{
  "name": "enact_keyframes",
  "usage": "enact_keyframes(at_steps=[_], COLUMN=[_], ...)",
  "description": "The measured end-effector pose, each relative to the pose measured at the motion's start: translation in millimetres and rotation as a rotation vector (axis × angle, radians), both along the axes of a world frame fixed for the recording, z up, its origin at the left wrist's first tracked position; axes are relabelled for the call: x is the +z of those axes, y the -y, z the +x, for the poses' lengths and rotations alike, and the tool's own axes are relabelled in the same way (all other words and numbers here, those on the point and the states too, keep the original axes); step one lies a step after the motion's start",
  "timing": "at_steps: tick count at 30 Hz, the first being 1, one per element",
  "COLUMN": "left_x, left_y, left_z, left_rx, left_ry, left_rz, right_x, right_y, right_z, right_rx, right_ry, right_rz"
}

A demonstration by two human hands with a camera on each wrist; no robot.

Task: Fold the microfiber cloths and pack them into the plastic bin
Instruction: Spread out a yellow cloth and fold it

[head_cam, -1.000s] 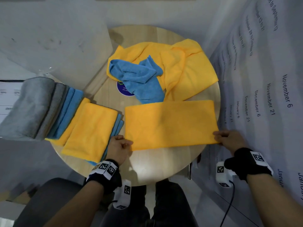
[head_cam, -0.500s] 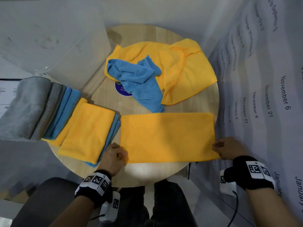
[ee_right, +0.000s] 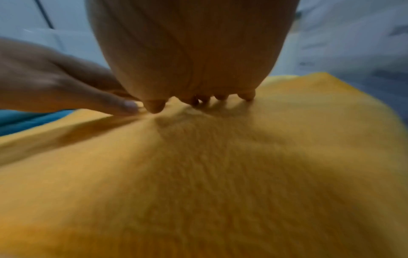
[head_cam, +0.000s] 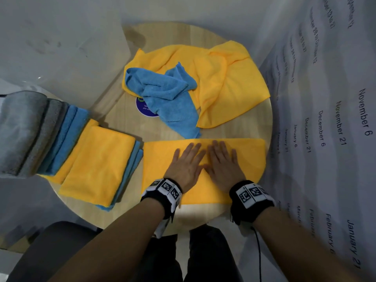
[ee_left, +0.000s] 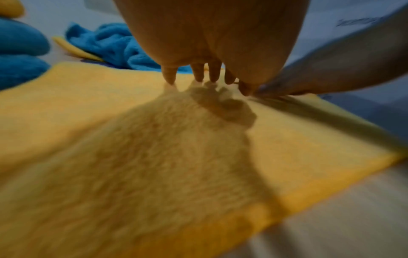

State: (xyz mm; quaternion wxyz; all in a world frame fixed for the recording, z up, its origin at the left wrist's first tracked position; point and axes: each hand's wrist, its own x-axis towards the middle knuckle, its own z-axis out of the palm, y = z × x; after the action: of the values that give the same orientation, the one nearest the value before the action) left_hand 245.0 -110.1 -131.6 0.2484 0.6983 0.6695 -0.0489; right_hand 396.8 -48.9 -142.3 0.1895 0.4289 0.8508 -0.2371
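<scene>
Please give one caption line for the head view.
Both hands, left and right, press flat on a folded yellow cloth.

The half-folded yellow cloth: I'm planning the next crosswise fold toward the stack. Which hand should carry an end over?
Probably the right hand: the cloth's free right end lies nearest it.

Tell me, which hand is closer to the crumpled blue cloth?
Left. The left hand lies flat on the folded yellow cloth, just below the crumpled blue cloth; the right hand lies beside it, farther right.
</scene>
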Motion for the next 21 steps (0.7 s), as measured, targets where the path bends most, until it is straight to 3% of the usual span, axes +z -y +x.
enact_keyframes(at_steps=[3, 7, 10, 14, 16, 21], left_x=[-5.4, 0.4, 11.5, 28.8, 35.9, 51.9], left_y=[1.3, 10.8, -0.1, -26.6, -30.7, -11.1], left_z=[-24.7, -68.0, -73.0, -71.1, -77.6, -102.6], left_rx=[0.062, 0.205, 0.253, 0.246, 0.269, 0.542], left_ry=[-0.118, -0.130, -0.117, -0.299, -0.236, 0.148], left_rz=[-0.077, -0.041, -0.006, -0.211, -0.281, -0.336], right_x=[-10.1, -14.1, -15.7, -12.6, -9.7, -9.2], right_y=[-12.3, -36.1, -40.8, -39.6, -39.7, -40.5], right_z=[17.9, 62.3, 71.1, 66.0, 65.7, 66.0], right_rx=[-0.144, -0.283, -0.262, -0.269, -0.268, -0.272], right_ry=[0.018, 0.083, 0.101, 0.127, 0.131, 0.112], right_rz=[-0.002, -0.002, 0.005, 0.006, -0.003, -0.013])
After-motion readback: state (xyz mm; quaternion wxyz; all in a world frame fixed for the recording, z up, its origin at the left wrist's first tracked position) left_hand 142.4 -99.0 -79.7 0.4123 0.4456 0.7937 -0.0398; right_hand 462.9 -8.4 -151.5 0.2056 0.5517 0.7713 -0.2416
